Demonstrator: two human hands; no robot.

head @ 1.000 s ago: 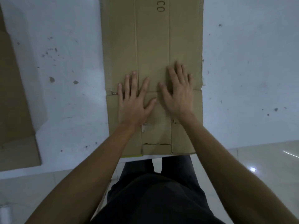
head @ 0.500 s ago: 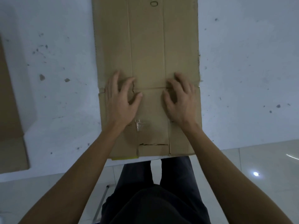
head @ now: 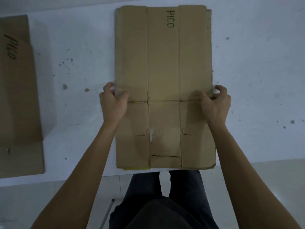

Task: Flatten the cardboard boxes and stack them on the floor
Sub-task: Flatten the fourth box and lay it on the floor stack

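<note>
Two hands (head: pixel 113 101) (head: pixel 215 103) gripping one of two flattened boxes (head: pixel 163 71) (head: pixel 18 96).

bare table (head: pixel 77 113) between flattened box (head: pixel 163 71) and second cardboard (head: pixel 18 100); right side open.

Both hands are off the middle of the flattened box (head: pixel 163 76) now: the left hand (head: pixel 113 101) grips its left edge and the right hand (head: pixel 216 103) its right edge, thumbs on top at the cross crease. A second flattened box (head: pixel 18 96) now shows fully near the tabletop's left edge.
</note>
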